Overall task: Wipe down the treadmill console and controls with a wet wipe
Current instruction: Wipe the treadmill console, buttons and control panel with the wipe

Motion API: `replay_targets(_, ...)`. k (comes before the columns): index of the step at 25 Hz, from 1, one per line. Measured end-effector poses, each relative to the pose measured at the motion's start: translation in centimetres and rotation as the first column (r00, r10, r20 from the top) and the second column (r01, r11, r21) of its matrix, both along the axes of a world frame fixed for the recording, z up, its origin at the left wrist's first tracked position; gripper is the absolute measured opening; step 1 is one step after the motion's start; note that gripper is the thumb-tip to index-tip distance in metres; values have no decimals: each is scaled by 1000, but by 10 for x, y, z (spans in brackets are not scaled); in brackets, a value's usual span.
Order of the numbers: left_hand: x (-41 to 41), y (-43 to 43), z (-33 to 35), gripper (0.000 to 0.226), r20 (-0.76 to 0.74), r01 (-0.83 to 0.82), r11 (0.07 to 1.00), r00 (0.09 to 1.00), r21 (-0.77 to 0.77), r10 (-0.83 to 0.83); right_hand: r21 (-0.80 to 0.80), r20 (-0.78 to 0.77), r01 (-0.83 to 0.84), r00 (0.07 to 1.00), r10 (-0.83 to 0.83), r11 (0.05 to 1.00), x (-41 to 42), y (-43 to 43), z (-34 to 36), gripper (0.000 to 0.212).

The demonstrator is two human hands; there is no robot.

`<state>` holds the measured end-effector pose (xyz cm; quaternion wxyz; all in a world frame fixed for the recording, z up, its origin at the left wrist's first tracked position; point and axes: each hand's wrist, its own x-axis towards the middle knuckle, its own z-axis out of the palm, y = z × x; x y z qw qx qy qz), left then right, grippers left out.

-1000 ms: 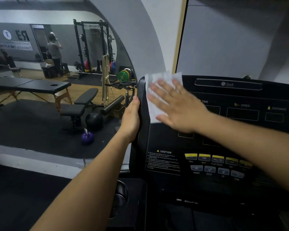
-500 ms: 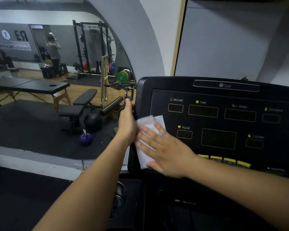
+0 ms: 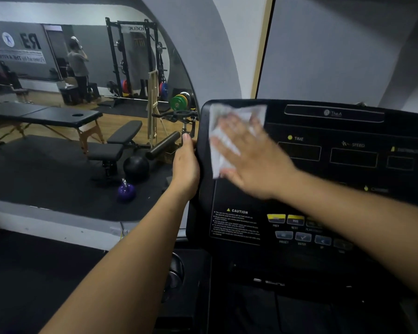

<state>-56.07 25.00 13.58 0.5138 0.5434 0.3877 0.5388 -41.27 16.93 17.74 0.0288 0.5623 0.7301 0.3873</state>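
Nearest, my left forearm and right forearm reach toward the treadmill console. Low on the console's face, left of centre, is a white-printed CAUTION label. Just right of the label is a row of yellow buttons, with a row of grey buttons beneath.

Higher up, my left grip is clenched round the console's left edge, about halfway up, with the fingers wrapped behind it out of sight. My right grip is released: the hand lies flat with fingers spread, pressing the wet wipe against the console's upper left corner. The wipe is white and crumpled, its top edge close to the console's top rim. My fingers cover its middle, and both hand and wipe are blurred.

Right of that hand, the console has dark windows: the TIME window, the SPEED window, and a third window whose label I cannot read. A long badge runs along the console's top.

Behind the console stands a grey wall with a pale upright strip. To the console's left, a large mirror shows a black padded table, a weight bench, a black ball and a purple kettlebell. Farther off in the mirror are a squat rack, a green plate and a standing person.
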Motion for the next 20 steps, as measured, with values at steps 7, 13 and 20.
replay_targets(7,1,-10,-1,62,51,3,1000,999,-10,-2,-141,2,-200,979,202,970,-17,-42,-66,66)
replay_targets(13,2,-4,-2,66,47,-21,999,999,-43,23,191,-357,-191,900,249,963,-55,-26,-58,27)
replay_targets(20,1,0,-5,68,24,-34,999,999,-34,35,79,-231,50,972,-31,996,-54,-3,-48,72)
